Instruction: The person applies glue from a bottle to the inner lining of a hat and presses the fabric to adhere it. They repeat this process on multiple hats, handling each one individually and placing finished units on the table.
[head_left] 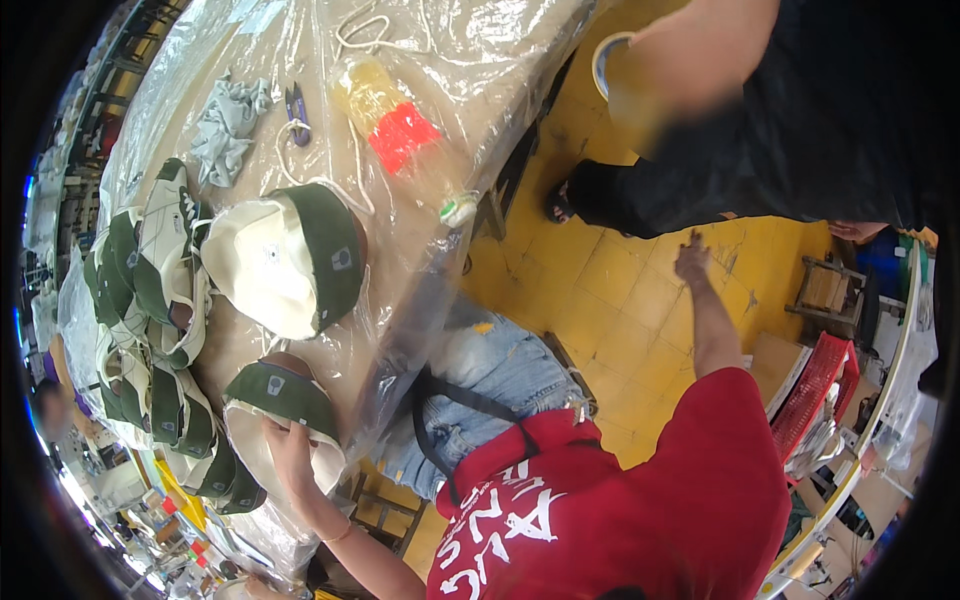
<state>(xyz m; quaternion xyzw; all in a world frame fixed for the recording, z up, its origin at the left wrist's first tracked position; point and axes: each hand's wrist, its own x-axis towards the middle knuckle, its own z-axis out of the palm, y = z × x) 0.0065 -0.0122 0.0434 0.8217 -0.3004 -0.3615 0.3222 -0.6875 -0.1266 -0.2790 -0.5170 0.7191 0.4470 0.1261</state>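
My left hand (pixel 290 455) is closed on a cream and dark green cap (pixel 270 392) at the table's near edge, with its fingertips partly hidden inside. A second cap (pixel 270 262), cream with a green band, lies just beyond it, opening up. Several more green and cream caps (pixel 165 300) are heaped to their left. Away from the table, my right hand (pixel 692 258) reaches out over the yellow floor with fingers apart, holding nothing.
Clear plastic covers the table (pixel 480 60). On it lie thread snips (pixel 297 112), a grey cloth (pixel 228 130), white cord (pixel 357 160) and a red-labelled bottle (pixel 405 138). Someone in black (pixel 780 150) stands at the upper right. A red basket (pixel 812 390) and stool (pixel 828 290) are at right.
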